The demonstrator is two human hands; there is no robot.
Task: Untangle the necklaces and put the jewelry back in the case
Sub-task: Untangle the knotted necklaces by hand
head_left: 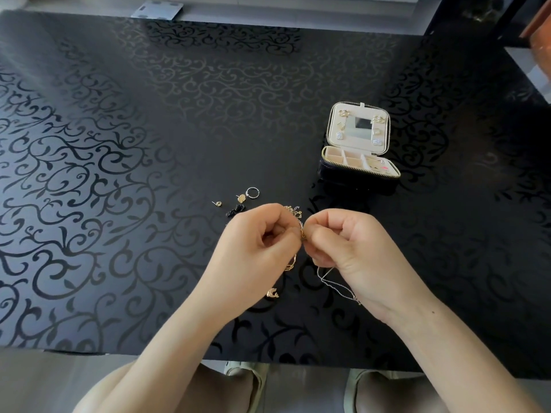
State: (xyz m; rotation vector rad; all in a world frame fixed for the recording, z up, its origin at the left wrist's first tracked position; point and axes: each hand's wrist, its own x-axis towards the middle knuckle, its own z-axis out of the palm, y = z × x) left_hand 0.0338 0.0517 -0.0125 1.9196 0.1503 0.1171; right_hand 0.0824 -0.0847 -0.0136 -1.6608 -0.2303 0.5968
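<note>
I am watching the left hand (262,242) and right hand (343,248) pinching the tangled necklaces (295,212) between their fingertips. A gold chain (290,265) is hanging under the left hand, a silver chain (337,286) under the right. The case (357,177) is lying open at 1 o'clock, well apart. A ring (252,192) is lying at 11 o'clock. A black scroll-patterned table (149,144) is bearing everything.
</note>
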